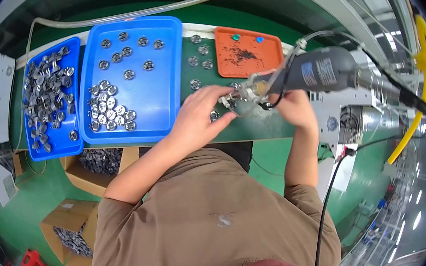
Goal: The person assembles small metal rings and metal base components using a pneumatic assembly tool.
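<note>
My left hand point(198, 116) reaches over the green bench, thumb and forefinger closing around something small beneath the metal fittings point(253, 90) of a grey cylindrical tool point(324, 69). Those fittings hide most of what the fingers hold. Beside its palm lies a round black-and-silver part point(215, 116). On the tool's other side is my right hand point(295, 109); its fingers are hidden behind the tool and a black cable, so its grip does not show. Several more round parts point(193, 61) lie on the bench beyond my left hand.
A large blue tray point(167, 101) carries round parts; a narrower blue tray point(77, 48) is heaped with grey pieces. Behind my hands stands an orange tray point(226, 68) with tiny black bits. Cardboard boxes point(70, 215) of parts sit below left. A clear hose point(157, 9) crosses the far side.
</note>
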`<state>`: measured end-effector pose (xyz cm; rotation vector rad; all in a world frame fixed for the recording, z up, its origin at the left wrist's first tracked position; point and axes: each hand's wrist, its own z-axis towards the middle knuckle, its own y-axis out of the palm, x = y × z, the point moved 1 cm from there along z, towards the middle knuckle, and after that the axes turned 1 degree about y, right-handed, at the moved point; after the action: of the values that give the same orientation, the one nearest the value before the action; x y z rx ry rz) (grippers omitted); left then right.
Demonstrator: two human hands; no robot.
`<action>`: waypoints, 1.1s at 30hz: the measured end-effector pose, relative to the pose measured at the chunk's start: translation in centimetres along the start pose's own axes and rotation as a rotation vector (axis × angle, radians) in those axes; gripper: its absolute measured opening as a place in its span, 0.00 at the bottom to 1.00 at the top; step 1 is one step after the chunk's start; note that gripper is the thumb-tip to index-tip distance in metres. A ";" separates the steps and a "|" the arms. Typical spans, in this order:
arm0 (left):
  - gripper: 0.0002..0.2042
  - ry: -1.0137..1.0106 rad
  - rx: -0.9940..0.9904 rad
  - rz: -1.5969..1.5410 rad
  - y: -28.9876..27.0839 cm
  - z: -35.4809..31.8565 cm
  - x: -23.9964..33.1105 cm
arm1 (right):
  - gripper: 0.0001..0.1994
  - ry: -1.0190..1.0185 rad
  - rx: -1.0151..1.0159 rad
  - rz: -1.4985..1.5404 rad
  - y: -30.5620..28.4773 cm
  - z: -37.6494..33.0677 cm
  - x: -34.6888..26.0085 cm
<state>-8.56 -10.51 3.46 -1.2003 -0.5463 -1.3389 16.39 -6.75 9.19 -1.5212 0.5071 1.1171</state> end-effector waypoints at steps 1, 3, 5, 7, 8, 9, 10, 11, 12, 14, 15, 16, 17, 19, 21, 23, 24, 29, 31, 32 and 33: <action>0.21 0.011 -0.014 0.002 0.6 0.3 -0.2 | 0.10 0.074 0.022 0.083 1.2 -0.8 -0.9; 0.21 -0.001 0.018 -0.057 1.6 0.9 -0.2 | 0.09 0.098 0.066 0.044 1.8 -1.8 -1.4; 0.20 -0.018 -0.022 -0.096 2.1 1.5 0.2 | 0.08 0.127 0.107 0.009 2.1 -2.8 -0.5; 0.20 -0.022 -0.055 -0.108 2.6 1.8 0.2 | 0.07 0.029 0.256 -0.048 2.5 -3.1 1.1; 0.19 0.010 -0.032 -0.085 2.9 1.7 0.3 | 0.07 -0.031 0.227 -0.062 2.2 -3.0 1.0; 0.19 0.010 -0.046 -0.078 3.4 1.6 0.4 | 0.07 -0.028 0.239 -0.052 2.0 -3.4 0.6; 0.19 -0.072 -0.064 -0.172 3.6 1.7 0.3 | 0.07 -0.063 0.210 -0.085 1.7 -3.1 -0.5; 0.19 -0.155 -0.080 -0.266 3.9 1.7 0.1 | 0.06 -0.099 0.179 -0.120 1.6 -2.9 -1.0; 0.19 -0.211 -0.094 -0.283 4.0 1.4 -0.1 | 0.07 -0.120 0.179 -0.140 1.7 -2.9 -0.6; 0.19 -0.195 -0.069 -0.315 3.9 1.3 0.2 | 0.07 -0.075 0.134 -0.126 1.3 -2.9 -0.4; 0.19 -0.182 -0.048 -0.353 3.7 1.2 0.2 | 0.07 -0.021 0.088 -0.115 1.2 -2.9 -0.3; 0.17 -0.261 -0.079 -0.391 3.6 1.0 -0.2 | 0.07 -0.023 0.073 -0.116 1.1 -3.0 -0.4; 0.17 -0.269 -0.064 -0.396 3.5 0.8 -0.4 | 0.08 -0.068 0.059 -0.099 1.0 -3.1 -0.6; 0.17 -0.286 -0.139 -0.402 3.2 0.9 -0.4 | 0.08 -0.109 0.037 -0.078 0.8 -3.1 -0.7; 0.18 -0.260 -0.120 -0.383 2.5 1.2 0.3 | 0.08 -0.126 0.017 -0.145 0.8 -2.8 -0.6; 0.17 -0.330 -0.127 -0.382 2.0 1.1 0.4 | 0.08 -0.101 0.012 -0.215 0.8 -2.4 -0.6; 0.16 -0.321 -0.111 -0.425 2.0 1.0 0.7 | 0.08 -0.077 0.014 -0.288 1.0 -2.4 -0.6; 0.16 -0.337 -0.106 -0.435 1.6 1.0 0.8 | 0.09 -0.234 0.111 -0.155 1.9 -2.8 -0.4; 0.16 -0.345 -0.110 -0.440 1.5 0.9 0.7 | 0.10 -0.292 0.106 -0.176 1.9 -3.0 -0.1; 0.16 -0.351 -0.114 -0.410 1.5 0.8 0.3 | 0.10 -0.236 0.063 -0.240 1.7 -3.1 -0.1; 0.15 -0.357 -0.116 -0.381 1.4 0.7 0.1 | 0.10 -0.180 0.019 -0.304 1.6 -3.1 -0.1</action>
<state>-7.01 -10.22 3.36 -1.4959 -1.0022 -1.4952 16.17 -10.14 8.21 -1.4097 0.1563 0.9952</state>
